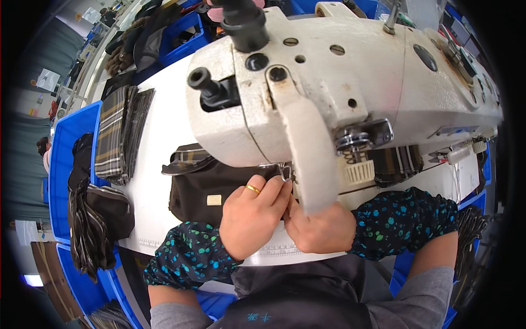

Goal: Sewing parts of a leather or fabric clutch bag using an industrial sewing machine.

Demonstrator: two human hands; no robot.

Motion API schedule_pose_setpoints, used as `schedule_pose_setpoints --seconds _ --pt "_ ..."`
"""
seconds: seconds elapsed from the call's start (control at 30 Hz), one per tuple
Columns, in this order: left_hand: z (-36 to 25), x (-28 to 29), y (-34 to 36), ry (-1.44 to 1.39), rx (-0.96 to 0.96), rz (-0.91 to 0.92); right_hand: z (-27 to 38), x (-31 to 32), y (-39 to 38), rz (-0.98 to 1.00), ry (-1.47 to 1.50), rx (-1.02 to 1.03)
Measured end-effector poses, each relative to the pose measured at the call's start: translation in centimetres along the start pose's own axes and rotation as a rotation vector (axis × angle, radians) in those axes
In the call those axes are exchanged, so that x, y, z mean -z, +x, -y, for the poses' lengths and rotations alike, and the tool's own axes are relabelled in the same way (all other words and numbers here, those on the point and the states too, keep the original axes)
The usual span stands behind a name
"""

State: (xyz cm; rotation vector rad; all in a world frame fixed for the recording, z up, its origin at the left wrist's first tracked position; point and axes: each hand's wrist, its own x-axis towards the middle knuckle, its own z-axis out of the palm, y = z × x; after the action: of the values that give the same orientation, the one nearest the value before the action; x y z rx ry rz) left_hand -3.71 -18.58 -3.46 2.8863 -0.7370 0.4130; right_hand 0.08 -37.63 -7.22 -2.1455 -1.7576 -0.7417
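Note:
A dark brown fabric pouch [194, 191] with a zipper, plaid lining and small tan label lies beneath the head of a white sewing machine [350, 77], near its presser foot [284, 172]. My left hand [250, 216], a gold ring on one finger, has its fingers pressed together on the pouch just before the foot. My right hand [322, 230] is curled at the pouch's right part, its fingers partly hidden behind the machine's white lever [307, 153]. Both forearms wear dark sleeves with blue and green spots.
Folded plaid pieces [114, 131] lie on the white table [159, 109] at left, more [399, 167] behind the machine. Blue bins [59, 175] with dark fabric [90, 230] flank the table. A person [46, 152] is at the far left; shelves and curtains stand beyond.

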Motion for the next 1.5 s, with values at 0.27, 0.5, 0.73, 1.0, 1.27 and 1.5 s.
schedule_pose_setpoints --seconds 0.27,0.5,0.73,1.0,1.27,1.5 --pt "-0.1 -0.5 0.6 0.008 0.032 -0.044 -0.5 0.2 0.3 0.038 -0.068 -0.022" --pt "0.2 -1.0 0.9 -0.005 0.067 -0.073 -1.4 0.2 0.6 0.047 -0.037 -0.032" --pt "0.7 -0.8 0.8 -0.064 0.106 0.066 -1.6 0.0 0.4 0.037 -0.071 -0.009" --pt "0.3 -0.2 1.0 -0.089 0.100 0.003 -1.7 0.2 0.5 0.023 -0.056 -0.021" --pt "0.5 -1.0 0.9 -0.093 0.086 -0.025 -1.5 0.0 0.4 0.047 -0.047 -0.030" --pt "1.2 -2.1 1.4 -0.076 0.064 -0.033 -1.8 -0.9 0.1 0.061 -0.089 -0.025"
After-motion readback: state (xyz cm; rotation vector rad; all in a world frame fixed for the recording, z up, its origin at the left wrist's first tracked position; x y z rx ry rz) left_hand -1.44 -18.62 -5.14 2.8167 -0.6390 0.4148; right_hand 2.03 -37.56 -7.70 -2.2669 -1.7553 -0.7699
